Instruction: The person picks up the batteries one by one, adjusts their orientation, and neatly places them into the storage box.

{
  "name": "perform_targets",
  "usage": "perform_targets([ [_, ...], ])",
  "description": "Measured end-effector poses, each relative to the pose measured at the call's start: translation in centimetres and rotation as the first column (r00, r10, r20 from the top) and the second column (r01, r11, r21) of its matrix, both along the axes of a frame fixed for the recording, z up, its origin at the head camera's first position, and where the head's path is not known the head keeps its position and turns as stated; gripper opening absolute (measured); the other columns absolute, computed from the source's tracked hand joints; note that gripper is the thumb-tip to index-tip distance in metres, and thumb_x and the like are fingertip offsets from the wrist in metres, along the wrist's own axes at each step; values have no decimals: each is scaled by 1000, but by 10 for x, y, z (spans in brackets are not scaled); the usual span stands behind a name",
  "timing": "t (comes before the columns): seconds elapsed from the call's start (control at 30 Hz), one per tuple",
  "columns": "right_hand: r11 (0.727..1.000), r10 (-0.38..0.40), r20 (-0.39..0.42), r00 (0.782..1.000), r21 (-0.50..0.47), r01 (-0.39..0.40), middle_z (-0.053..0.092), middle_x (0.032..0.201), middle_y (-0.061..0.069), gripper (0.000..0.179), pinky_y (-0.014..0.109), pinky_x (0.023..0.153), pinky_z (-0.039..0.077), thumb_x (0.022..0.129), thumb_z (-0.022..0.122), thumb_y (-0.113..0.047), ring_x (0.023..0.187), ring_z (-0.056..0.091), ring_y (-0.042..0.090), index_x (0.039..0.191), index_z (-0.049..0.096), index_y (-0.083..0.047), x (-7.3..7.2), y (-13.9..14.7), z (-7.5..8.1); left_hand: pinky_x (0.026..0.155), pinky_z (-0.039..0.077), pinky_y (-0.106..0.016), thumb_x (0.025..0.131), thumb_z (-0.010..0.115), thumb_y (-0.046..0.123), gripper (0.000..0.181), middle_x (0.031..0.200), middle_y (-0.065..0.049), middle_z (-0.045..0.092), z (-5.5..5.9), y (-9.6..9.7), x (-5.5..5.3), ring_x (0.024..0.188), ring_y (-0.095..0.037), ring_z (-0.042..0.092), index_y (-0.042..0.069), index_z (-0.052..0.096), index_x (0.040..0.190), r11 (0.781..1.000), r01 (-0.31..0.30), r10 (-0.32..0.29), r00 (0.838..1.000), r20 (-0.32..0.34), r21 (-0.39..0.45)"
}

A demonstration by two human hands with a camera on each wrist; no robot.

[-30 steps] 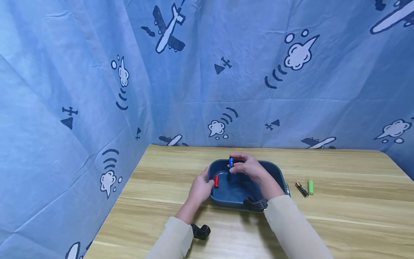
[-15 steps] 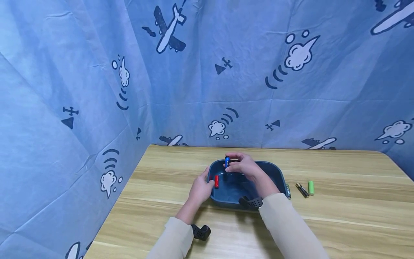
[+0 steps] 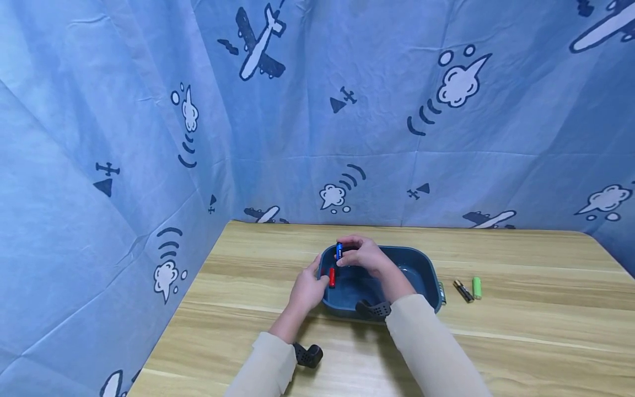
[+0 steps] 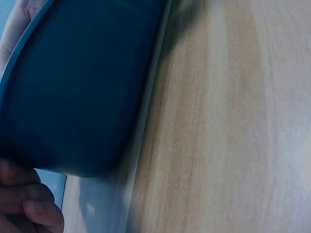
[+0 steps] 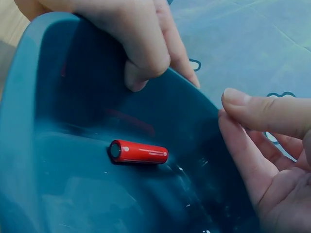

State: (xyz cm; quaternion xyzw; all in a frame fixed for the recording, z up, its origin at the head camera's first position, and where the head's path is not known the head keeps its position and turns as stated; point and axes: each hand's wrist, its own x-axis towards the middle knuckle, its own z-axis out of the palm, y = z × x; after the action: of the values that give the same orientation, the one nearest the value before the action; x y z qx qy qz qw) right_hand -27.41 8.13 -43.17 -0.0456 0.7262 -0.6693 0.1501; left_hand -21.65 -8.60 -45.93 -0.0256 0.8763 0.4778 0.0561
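My right hand (image 3: pixel 368 257) pinches a blue battery (image 3: pixel 339 251) between thumb and fingers, upright over the left part of a dark blue-green plastic basin (image 3: pixel 357 315). In the right wrist view the fingers and thumb of that right hand (image 5: pixel 272 150) show at the right, and the blue battery is hidden. My left hand (image 3: pixel 306 289) grips the basin's left wall, thumb inside and fingers outside. A red battery (image 5: pixel 141 152) lies on the basin floor near that thumb. The left wrist view shows the basin's outer wall (image 4: pixel 77 87) and curled left-hand fingers (image 4: pixel 29 199).
Right of the basin, a black and gold battery (image 3: pixel 463 291) and a light green battery (image 3: pixel 477 288) lie on the wooden table (image 3: pixel 536 309). Close against the basin's right side is a small greenish cylinder (image 3: pixel 442 293). A blue patterned curtain (image 3: pixel 377 138) hangs behind the table.
My right hand has moved left over the basin with the blue battery, bringing it close above the red one. The left hand has stayed at the basin's left wall.
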Motion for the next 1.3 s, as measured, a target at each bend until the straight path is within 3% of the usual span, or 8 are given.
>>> perform_targets([
  [0.13,999,-10,-3,1000,37,10,55,121,17,57,34,80,51,71,73,7,92,61,20,124,55,0,1,-2,-1,46,38,-24,91,52,20,57,69,-7,51,0,-1,0,43,-17,44,17,33,145,1000,10,-10,1000,-17,-4],
  [0.4,988,81,-15,997,130,-78,56,114,14,53,34,79,51,69,78,-1,84,62,19,119,61,-5,2,-2,-12,45,37,-25,90,51,19,57,70,-6,49,0,-2,-1,43,-15,42,14,35,144,1000,24,-24,998,-52,-7],
  [0.6,975,113,-22,993,195,-107,57,109,14,51,34,71,53,70,78,-3,75,62,21,119,62,-6,2,1,-18,46,37,-25,91,51,18,56,72,-6,51,0,-1,-1,43,-16,41,14,34,145,1000,18,-19,999,-48,-13],
  [0.87,934,119,-46,992,343,-96,61,100,10,50,34,63,54,65,81,-4,69,60,20,113,66,-6,-1,0,-26,46,37,-23,92,51,18,57,74,-8,52,0,-1,0,43,-16,41,17,32,146,1000,11,-11,1000,-24,-3],
  [1.07,895,114,-63,991,440,-75,61,98,8,47,32,63,53,63,84,-6,68,59,19,108,68,-8,0,-1,-28,46,38,-23,92,52,18,57,99,-15,61,-1,0,0,42,-16,41,17,32,145,1000,4,-4,1000,-21,3],
  [1.13,881,124,-66,990,466,-79,61,98,8,48,32,63,53,62,84,-6,69,58,19,107,68,-7,1,-2,-28,46,38,-24,92,52,18,57,103,-17,61,-1,0,0,42,-16,41,16,32,146,1000,5,-5,1000,-25,-2],
  [1.27,853,135,-64,989,515,-83,62,99,8,49,32,62,53,62,84,-6,71,58,19,107,67,-6,1,-4,-28,46,38,-24,92,52,17,57,130,-15,52,-1,1,0,42,-16,41,17,32,145,1000,0,-1,1000,-31,-3],
  [1.3,847,137,-63,989,524,-85,62,100,8,49,32,62,53,62,84,-6,71,58,19,108,67,-6,1,-4,-28,46,38,-24,92,52,17,57,126,-17,55,-1,1,0,43,-16,41,17,32,146,1000,4,-4,1000,-31,-7],
])
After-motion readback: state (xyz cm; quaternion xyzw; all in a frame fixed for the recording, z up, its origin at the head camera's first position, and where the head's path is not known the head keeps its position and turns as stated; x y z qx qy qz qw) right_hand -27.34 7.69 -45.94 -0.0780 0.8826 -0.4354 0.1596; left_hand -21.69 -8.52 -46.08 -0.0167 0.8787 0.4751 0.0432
